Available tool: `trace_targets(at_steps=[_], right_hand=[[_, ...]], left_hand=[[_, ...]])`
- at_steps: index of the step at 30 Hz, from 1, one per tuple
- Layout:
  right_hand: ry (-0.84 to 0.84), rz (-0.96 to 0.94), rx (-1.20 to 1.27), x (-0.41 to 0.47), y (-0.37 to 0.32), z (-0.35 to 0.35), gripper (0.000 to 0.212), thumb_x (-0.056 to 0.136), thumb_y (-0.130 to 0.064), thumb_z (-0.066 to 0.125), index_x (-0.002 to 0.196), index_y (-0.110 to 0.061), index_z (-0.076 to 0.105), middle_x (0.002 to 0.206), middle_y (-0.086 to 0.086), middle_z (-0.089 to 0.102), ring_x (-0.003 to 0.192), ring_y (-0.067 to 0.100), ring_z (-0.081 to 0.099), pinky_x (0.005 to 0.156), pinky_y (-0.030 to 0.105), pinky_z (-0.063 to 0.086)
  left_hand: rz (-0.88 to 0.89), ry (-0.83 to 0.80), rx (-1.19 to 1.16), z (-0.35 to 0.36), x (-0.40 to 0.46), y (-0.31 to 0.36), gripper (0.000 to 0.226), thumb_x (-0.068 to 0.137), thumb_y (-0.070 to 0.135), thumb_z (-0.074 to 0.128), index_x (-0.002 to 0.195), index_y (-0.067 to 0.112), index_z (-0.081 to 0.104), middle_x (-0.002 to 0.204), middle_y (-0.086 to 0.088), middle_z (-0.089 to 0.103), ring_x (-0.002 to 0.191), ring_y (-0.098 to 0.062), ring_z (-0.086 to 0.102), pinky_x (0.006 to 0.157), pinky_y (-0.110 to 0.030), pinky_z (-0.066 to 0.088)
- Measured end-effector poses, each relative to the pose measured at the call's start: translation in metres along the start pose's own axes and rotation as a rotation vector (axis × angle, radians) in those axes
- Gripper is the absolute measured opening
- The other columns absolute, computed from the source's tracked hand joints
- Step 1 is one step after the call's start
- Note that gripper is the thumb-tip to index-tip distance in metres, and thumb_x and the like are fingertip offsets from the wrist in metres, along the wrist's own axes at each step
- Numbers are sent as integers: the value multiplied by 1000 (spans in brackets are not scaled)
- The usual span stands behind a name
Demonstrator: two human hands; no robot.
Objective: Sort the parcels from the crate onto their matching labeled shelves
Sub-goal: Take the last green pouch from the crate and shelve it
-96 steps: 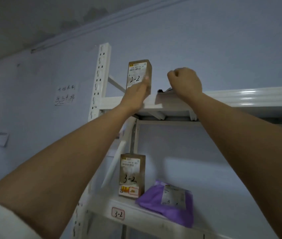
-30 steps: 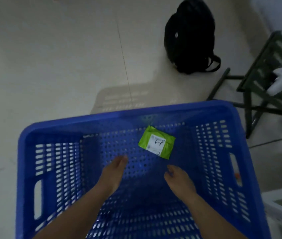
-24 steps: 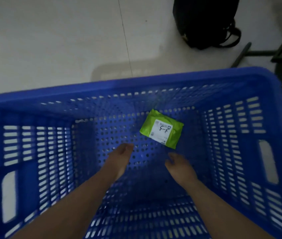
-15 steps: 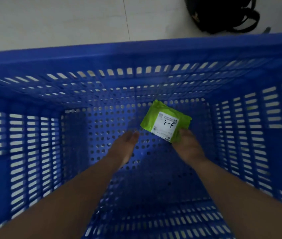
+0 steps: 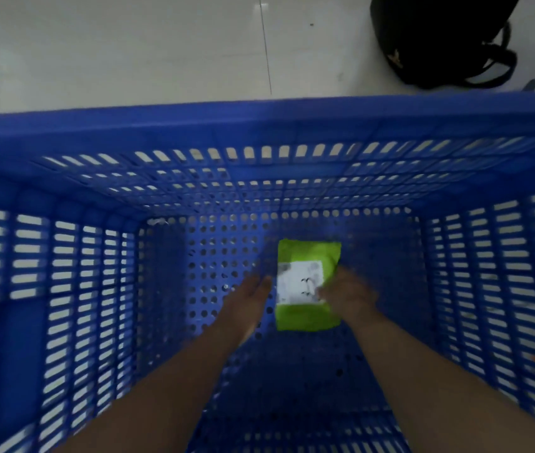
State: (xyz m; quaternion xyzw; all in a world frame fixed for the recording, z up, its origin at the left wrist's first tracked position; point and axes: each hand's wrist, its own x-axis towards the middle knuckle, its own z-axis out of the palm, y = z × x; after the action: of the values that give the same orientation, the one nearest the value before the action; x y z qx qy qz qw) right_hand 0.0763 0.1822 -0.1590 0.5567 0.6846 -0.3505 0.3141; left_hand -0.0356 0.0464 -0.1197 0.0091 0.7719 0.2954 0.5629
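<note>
Head camera looks straight down into a deep blue plastic crate [image 5: 259, 125] with slotted walls and a floor full of round holes. Two bare forearms reach down into it from the bottom edge of the view. A small green parcel [image 5: 307, 317] with a white label sits low in the crate, just right of the middle, between the two hands. Whether it is touching the crate floor or lifted off it cannot be told. On the right side of the parcel, the right hand [image 5: 348, 297] grips it, with fingers [image 5: 323, 294] curled over the edge of the label. At the parcel's left edge is the left hand [image 5: 248, 300], its fingers fairly straight and close together; motion blur hides whether they touch the parcel. Handwriting on the label is too blurred to read. Beyond the crate lies a pale tiled floor [image 5: 129, 44], with a black backpack [image 5: 439, 37] on it at the upper right
</note>
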Motion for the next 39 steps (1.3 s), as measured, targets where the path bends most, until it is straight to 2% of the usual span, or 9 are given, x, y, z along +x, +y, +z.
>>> trace_targets(at_steps=[3, 7, 12, 20, 26, 29, 33, 35, 39], right_hand=[[-74, 10, 270, -27, 0, 26, 25, 82, -12, 64, 105, -3, 69, 112, 19, 67, 108, 31, 62, 75, 30, 46], [-112, 57, 653, -61, -11, 31, 20, 88, -5, 57, 106, 1, 63, 101, 15, 63, 87, 25, 58, 62, 22, 45], [-121, 147, 1033, -116, -16, 9, 17, 90, -5, 52, 106, -7, 60, 113, 22, 63, 91, 29, 61, 82, 41, 51], [-367, 124, 1577, -261, -51, -63, 25, 95, 1, 44, 106, -16, 59, 97, 8, 69, 87, 22, 65, 66, 31, 52], [-475, -51, 1584, -351, -100, -157, 33, 89, 10, 42, 108, -11, 59, 83, 11, 75, 67, 21, 72, 55, 29, 59], [-516, -229, 1536, -393, -124, -222, 34, 88, 9, 45, 110, -11, 60, 91, 10, 75, 75, 20, 73, 60, 29, 59], [-442, -434, 1457, -447, -152, -319, 71, 51, -27, 91, 115, -15, 63, 104, 4, 73, 90, 17, 70, 73, 35, 57], [-395, -497, 1495, -468, -163, -365, 84, 36, -40, 94, 111, -17, 66, 103, 4, 73, 95, 19, 67, 77, 37, 54], [-227, -649, 1376, -529, -186, -464, 58, 80, -45, 58, 131, -19, 55, 124, 5, 64, 116, 22, 59, 87, 36, 51]], left_hand=[[5, -13, 36, -3, -23, 2, 48, 99, 39, 36, 137, 11, 45, 141, -9, 45, 125, -28, 46, 106, -38, 36], [-15, -29, 34, -11, -51, 3, 52, 98, 44, 36, 140, 14, 41, 145, -7, 42, 129, -24, 43, 108, -35, 33], [-95, 104, 12, -30, -96, 11, 54, 99, 41, 38, 144, 11, 34, 149, -10, 36, 132, -26, 39, 100, -30, 33], [-244, 112, -321, -43, -192, 55, 49, 92, 41, 55, 120, 1, 58, 104, -15, 65, 88, -28, 61, 77, -39, 52], [-105, 67, -782, -90, -272, 143, 46, 79, 27, 71, 109, -8, 63, 99, -26, 70, 94, -40, 67, 81, -49, 55], [70, 72, -860, -122, -326, 219, 28, 86, 15, 64, 106, -5, 61, 99, -26, 69, 89, -39, 67, 64, -41, 58], [331, 87, -831, -163, -405, 327, 14, 84, 4, 65, 97, 3, 60, 90, -19, 70, 68, -27, 69, 54, -36, 59], [422, 96, -793, -181, -438, 371, 21, 82, 3, 67, 101, 1, 60, 92, -19, 69, 71, -27, 68, 60, -36, 59], [575, 77, -700, -214, -521, 449, 31, 78, 0, 70, 107, -2, 60, 99, -21, 69, 73, -26, 68, 68, -36, 59]])
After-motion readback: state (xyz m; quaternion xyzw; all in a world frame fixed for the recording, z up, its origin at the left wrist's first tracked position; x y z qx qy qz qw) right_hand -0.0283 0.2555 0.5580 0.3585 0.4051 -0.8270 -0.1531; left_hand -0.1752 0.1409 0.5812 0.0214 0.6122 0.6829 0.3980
